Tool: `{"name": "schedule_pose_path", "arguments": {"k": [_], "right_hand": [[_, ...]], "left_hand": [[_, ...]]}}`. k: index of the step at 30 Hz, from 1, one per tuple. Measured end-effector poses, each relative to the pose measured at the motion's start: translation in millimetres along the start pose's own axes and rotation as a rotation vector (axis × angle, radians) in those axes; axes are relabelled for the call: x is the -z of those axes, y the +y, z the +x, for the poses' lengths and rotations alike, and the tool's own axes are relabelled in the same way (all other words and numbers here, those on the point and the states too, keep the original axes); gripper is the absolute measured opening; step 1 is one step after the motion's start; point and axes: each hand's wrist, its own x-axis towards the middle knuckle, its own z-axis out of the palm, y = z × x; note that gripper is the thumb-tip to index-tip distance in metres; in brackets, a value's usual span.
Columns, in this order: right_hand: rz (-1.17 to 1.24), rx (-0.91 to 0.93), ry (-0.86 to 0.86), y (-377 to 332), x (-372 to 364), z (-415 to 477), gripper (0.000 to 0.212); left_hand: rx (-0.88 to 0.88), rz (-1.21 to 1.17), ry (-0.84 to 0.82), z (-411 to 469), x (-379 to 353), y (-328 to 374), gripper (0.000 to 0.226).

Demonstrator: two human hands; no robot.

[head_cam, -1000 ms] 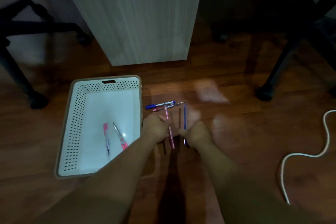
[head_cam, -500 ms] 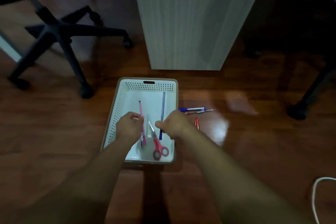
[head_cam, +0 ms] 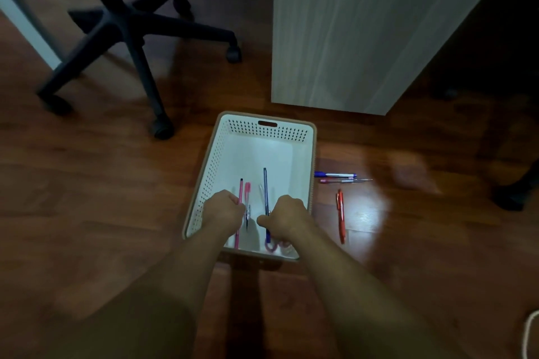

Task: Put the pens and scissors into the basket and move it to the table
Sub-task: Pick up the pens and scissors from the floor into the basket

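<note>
A white perforated basket [head_cam: 217, 154] with a tan rim sits on the wooden floor. Over its near end, my left hand [head_cam: 223, 210] grips a pink pen [head_cam: 240, 192] and my right hand [head_cam: 287, 217] grips a dark blue pen [head_cam: 265, 186]. Both pens point away from me, low inside the basket. Pink-handled scissors [head_cam: 272, 246] and a pink-capped pen [head_cam: 248, 191] lie on the basket floor, partly hidden by my hands. Right of the basket, on the floor, lie a blue-and-white pen [head_cam: 335, 175], a pink-tinted clear pen [head_cam: 345, 181] and a red pen [head_cam: 340, 214].
A pale wood-grain cabinet panel [head_cam: 364, 29] stands just behind the basket. A black office chair base [head_cam: 131, 26] with castors is at the back left. A white cable [head_cam: 528, 332] curls at the lower right edge. Another dark chair leg [head_cam: 513, 192] is at the far right.
Both hands picked the pink and blue pens off the floor right of the basket and carried them left over it. They now sit lower in the basket. My view shifted too.
</note>
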Motion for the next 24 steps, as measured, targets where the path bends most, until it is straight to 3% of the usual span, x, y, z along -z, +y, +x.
{"name": "schedule_pose_path", "arguments": {"k": [4, 12, 17, 22, 24], "right_hand": [[0.026, 0.024, 0.066, 4.3, 5.0, 7.1, 0.039], [0.303, 0.066, 0.545, 38.6, 54.8, 6.6, 0.035], [0.412, -0.091, 0.577, 82.3, 70.9, 15.4, 0.037], [0.404, -0.160, 0.499, 122.3, 72.6, 19.2, 0.022], [0.388, -0.203, 0.491, 137.8, 64.6, 26.0, 0.030]], "left_hand": [[-0.013, -0.043, 0.045, 0.8, -0.6, 7.4, 0.031], [-0.220, -0.167, 0.092, -11.2, -9.3, 45.0, 0.030], [-0.394, -0.219, 0.115, -22.0, -24.4, 88.1, 0.022], [-0.528, -0.193, 0.152, -29.8, -50.6, 131.6, 0.016], [-0.566, -0.159, 0.138, -32.2, -65.1, 146.3, 0.016]]}}
